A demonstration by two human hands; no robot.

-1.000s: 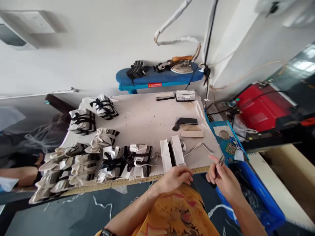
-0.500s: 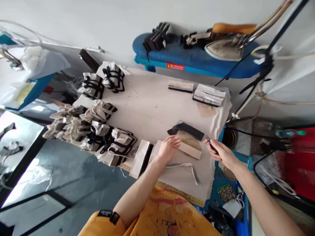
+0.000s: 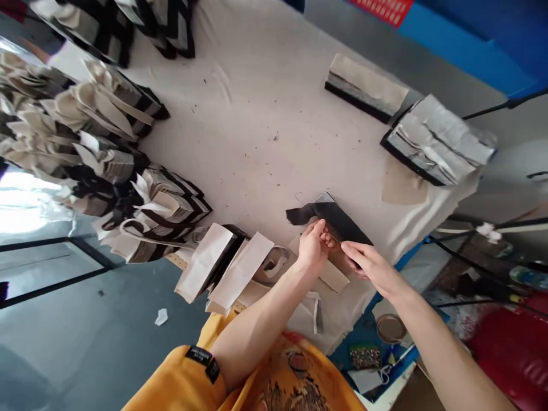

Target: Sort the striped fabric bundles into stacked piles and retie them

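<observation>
My two hands meet over a flat black fabric piece [image 3: 342, 221] lying on the cream-covered table [image 3: 265, 142] near its front right corner. The fingertips of my left hand [image 3: 314, 249] pinch at the near edge of the black piece. Close beside it on the right, my right hand [image 3: 367, 265] is closed around small thread snips, whose thin tips [image 3: 333, 236] barely show between the two hands. A beige fabric strip [image 3: 334, 277] lies under and just in front of the hands. I wear a yellow sleeve [image 3: 180, 382].
Tied bundles of cream and black pieces [image 3: 107, 142] crowd the table's left side. Two white folded pieces [image 3: 205, 262] stand at the front edge. Two stacks [image 3: 436, 140] sit at the back right. Off the right edge are a round tin [image 3: 390, 328] and a red machine [image 3: 514, 342].
The view has dropped and closed in on the table. My left hand moved from the beige strip to the black piece, and my right hand came in from the right to meet it.
</observation>
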